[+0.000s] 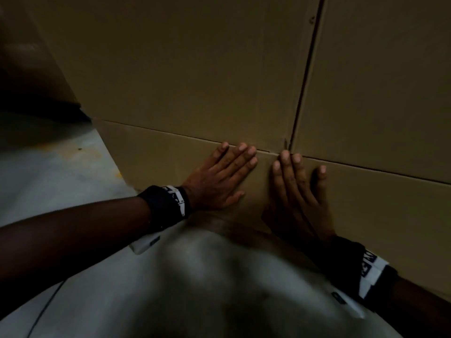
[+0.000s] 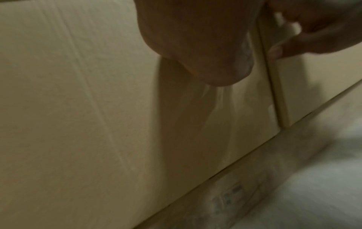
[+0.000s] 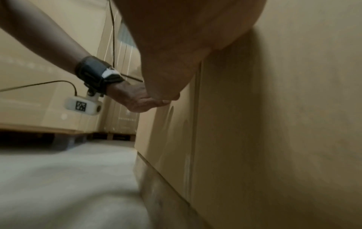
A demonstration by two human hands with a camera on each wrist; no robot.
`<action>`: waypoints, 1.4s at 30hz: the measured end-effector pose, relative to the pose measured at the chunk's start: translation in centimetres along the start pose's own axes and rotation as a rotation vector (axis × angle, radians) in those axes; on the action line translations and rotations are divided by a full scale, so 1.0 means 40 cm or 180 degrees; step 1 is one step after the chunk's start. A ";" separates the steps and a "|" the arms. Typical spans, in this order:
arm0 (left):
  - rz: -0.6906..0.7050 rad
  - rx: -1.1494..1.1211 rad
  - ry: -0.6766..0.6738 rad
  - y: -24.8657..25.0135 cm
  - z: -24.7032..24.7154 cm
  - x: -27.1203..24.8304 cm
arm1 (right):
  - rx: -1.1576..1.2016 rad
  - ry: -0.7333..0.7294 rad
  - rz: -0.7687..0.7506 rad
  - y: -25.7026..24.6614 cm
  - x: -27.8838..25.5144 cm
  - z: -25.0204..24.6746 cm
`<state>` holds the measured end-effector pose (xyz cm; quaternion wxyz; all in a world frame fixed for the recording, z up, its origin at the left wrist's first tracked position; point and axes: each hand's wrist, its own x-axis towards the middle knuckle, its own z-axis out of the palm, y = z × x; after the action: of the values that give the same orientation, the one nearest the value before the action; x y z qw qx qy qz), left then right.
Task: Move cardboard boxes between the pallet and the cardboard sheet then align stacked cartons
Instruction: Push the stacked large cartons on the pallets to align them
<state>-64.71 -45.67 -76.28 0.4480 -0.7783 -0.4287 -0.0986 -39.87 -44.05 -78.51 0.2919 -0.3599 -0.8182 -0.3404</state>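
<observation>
Tan cartons stand stacked close in front of me. Two upper cartons [image 1: 183,69] [image 1: 378,81] meet at a vertical seam, and a horizontal seam divides them from the lower carton [image 1: 158,157]. My left hand [image 1: 219,176] lies flat on the lower carton's face, fingers straight, with its fingertips at the horizontal seam. Just to the right of it, my right hand [image 1: 297,191] presses flat on the same face. The wrist views show my left palm [image 2: 195,46] and right palm [image 3: 186,38] against cardboard, with a vertical seam [image 2: 274,77] between the hands.
Grey concrete floor [image 1: 48,179] lies to the left of the stack. My pale shirt [image 1: 170,289] fills the bottom of the head view. Further cartons [image 3: 29,93] stand on wooden pallets [image 3: 68,137] across the aisle. A brownish strip [image 3: 156,186] lies under the carton's base.
</observation>
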 end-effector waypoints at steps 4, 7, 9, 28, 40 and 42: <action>0.0168 -0.0187 0.0121 -0.048 0.000 -0.045 | -0.0163 0.0045 -0.0166 -0.035 0.046 -0.010; 0.0118 -0.0109 0.0063 -0.131 0.030 -0.141 | -0.0292 -0.0035 -0.0213 -0.059 0.078 0.002; -0.0068 -0.0039 0.0034 -0.205 0.057 -0.217 | -0.0497 -0.0052 -0.0241 -0.063 0.085 0.012; -0.0522 -0.0139 -0.0019 -0.527 0.097 -0.508 | 0.0329 -0.0063 0.0034 -0.487 0.326 0.060; -0.1426 0.0022 -0.1339 -0.726 0.000 -0.611 | 0.0792 -0.0302 0.0187 -0.725 0.497 0.175; -0.1448 -0.0129 -0.1382 -0.720 0.001 -0.604 | 0.0856 -0.0262 0.0207 -0.731 0.496 0.182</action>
<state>-101.29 -52.97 -71.65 0.2969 -0.6741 -0.6754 -0.0364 -75.92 -45.60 -78.66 0.3145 -0.3575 -0.8556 -0.2030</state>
